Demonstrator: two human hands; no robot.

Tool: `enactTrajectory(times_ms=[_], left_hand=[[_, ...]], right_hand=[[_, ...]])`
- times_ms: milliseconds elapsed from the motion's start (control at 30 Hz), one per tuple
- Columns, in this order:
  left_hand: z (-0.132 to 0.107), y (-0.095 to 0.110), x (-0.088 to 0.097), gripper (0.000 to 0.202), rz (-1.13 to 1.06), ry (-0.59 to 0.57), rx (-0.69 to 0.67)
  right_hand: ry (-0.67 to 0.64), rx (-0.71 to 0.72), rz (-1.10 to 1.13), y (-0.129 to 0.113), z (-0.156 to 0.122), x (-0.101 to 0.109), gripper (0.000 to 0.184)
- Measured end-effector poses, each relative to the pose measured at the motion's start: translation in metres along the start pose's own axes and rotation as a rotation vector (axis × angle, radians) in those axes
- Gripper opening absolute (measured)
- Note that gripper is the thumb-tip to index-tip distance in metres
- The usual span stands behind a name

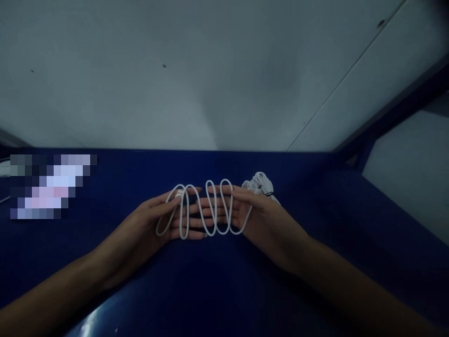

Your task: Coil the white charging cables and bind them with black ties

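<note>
A white USB cable (pixel 212 206) lies in several loose zigzag loops across the fingers of both hands, above the blue surface. My left hand (pixel 164 213) has its thumb pressed on the cable near a white plug (pixel 179 193), with the other fingers stretched beneath the loops. On the other side, my right hand (pixel 250 208) pinches the cable under its thumb, its fingers reaching left behind the loops towards the left fingers. Whatever cable end lies under the right thumb is hard to make out.
Just behind my right hand lies a bundle of white cables (pixel 260 180) with a dark tie. A bright pixelated object (pixel 59 187) is at the left on the blue tabletop (pixel 210 285). A pale panel (pixel 175 103) rises at the back, with a blue frame bar (pixel 393 112) at the right.
</note>
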State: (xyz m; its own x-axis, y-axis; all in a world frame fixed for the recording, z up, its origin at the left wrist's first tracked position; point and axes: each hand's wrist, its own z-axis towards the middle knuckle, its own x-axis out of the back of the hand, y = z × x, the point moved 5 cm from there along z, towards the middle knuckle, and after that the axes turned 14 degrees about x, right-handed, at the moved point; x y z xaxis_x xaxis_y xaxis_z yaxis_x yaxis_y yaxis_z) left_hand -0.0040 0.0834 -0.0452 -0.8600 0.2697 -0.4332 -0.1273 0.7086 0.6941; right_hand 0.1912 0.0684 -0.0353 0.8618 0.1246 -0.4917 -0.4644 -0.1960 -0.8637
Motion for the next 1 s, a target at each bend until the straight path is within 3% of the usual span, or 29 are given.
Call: enactTrajectory(times_ms=[300, 1000], left_hand=[[0.0009, -0.0009, 0.0005, 0.048, -0.026, -0.079, -0.016], [-0.0027, -0.0024, -0.0055, 0.047, 0.042, -0.100, -0.022]], right_hand=[[0.000, -0.009, -0.016, 0.0015, -0.0016, -0.0013, 0.031], [-0.073, -0.017, -0.060, -0.0023, -0.0039, -0.0053, 0.035]])
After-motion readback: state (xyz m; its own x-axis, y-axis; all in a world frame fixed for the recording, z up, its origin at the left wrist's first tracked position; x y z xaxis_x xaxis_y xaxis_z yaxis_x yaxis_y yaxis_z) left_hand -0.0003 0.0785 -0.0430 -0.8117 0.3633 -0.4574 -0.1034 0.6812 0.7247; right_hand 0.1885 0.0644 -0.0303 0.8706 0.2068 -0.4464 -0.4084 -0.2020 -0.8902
